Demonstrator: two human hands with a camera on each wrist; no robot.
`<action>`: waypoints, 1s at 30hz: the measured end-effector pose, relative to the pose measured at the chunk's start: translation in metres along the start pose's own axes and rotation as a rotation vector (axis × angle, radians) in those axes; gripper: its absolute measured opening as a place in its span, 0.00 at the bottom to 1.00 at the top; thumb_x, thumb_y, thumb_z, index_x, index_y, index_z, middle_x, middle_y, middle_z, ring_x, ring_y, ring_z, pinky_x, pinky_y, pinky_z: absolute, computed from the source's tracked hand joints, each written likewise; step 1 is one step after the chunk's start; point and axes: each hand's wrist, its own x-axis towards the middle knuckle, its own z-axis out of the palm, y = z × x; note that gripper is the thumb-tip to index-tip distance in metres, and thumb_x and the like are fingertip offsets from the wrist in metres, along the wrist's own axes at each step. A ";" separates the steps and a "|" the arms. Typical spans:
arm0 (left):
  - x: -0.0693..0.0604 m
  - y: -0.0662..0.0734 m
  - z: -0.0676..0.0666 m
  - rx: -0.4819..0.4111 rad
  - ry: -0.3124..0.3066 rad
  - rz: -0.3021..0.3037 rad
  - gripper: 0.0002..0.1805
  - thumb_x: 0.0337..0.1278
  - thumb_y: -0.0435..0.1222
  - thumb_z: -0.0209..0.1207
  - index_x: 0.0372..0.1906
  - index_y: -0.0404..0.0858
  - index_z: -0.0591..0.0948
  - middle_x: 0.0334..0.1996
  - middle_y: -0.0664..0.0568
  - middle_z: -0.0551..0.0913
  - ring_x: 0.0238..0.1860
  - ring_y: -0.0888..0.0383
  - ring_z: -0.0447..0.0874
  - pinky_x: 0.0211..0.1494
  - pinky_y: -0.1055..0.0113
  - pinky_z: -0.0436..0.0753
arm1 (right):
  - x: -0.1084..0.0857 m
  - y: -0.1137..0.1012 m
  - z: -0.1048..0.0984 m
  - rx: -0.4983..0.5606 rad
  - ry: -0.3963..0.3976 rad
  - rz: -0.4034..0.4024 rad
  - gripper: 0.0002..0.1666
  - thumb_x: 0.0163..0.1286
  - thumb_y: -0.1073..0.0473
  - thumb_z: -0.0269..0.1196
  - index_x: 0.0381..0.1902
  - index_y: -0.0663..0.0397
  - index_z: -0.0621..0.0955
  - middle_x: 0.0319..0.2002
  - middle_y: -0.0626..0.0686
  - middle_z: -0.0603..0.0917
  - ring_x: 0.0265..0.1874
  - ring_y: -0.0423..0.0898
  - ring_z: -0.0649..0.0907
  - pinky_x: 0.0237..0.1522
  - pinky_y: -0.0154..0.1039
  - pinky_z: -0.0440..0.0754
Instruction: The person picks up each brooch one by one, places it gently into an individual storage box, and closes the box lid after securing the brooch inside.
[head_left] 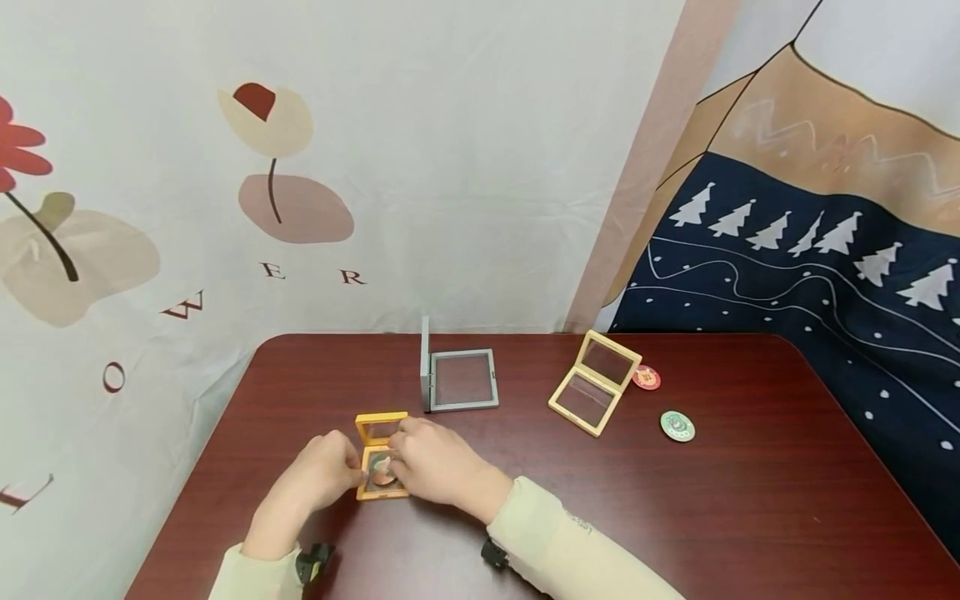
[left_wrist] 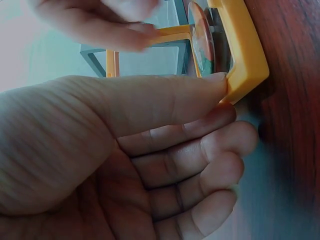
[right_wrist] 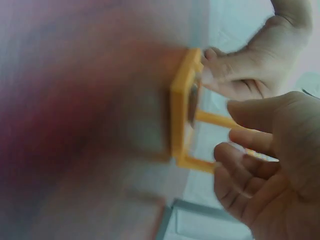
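My left hand (head_left: 322, 473) pinches the left edge of the yellow frame (head_left: 385, 496), unfolded on the tabletop's (head_left: 720, 517) left with a chip (head_left: 382, 472) inside. My right hand (head_left: 432, 460), loosely bent and released, is at its right side. The grey frame (head_left: 465, 407) stands farther off.

- White flower-print cloth (head_left: 465, 167) is hanging behind a reddish-brown wood-grain table (head_left: 750, 500).
- Navy fir-tree-print cloth (head_left: 708, 258) is hanging at right.
- Light is gleaming off the table.
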 end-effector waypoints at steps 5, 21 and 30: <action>-0.001 0.000 0.000 -0.005 0.006 -0.002 0.16 0.59 0.29 0.70 0.17 0.39 0.82 0.15 0.54 0.74 0.20 0.57 0.70 0.25 0.64 0.71 | -0.004 0.010 -0.018 0.065 0.150 -0.038 0.06 0.74 0.60 0.66 0.43 0.52 0.89 0.36 0.45 0.82 0.31 0.35 0.78 0.33 0.26 0.76; 0.000 0.001 0.001 -0.010 0.007 -0.008 0.14 0.60 0.29 0.70 0.19 0.39 0.83 0.17 0.54 0.76 0.22 0.57 0.72 0.26 0.63 0.73 | -0.002 0.022 -0.024 0.103 0.183 0.019 0.14 0.77 0.59 0.65 0.54 0.61 0.86 0.45 0.50 0.86 0.40 0.41 0.85 0.43 0.31 0.82; -0.001 0.001 0.001 -0.017 0.007 -0.013 0.15 0.60 0.29 0.70 0.18 0.39 0.83 0.16 0.54 0.75 0.22 0.57 0.72 0.26 0.64 0.72 | -0.001 0.021 -0.017 0.088 0.131 0.038 0.14 0.78 0.58 0.63 0.56 0.58 0.86 0.43 0.49 0.85 0.36 0.38 0.82 0.38 0.27 0.79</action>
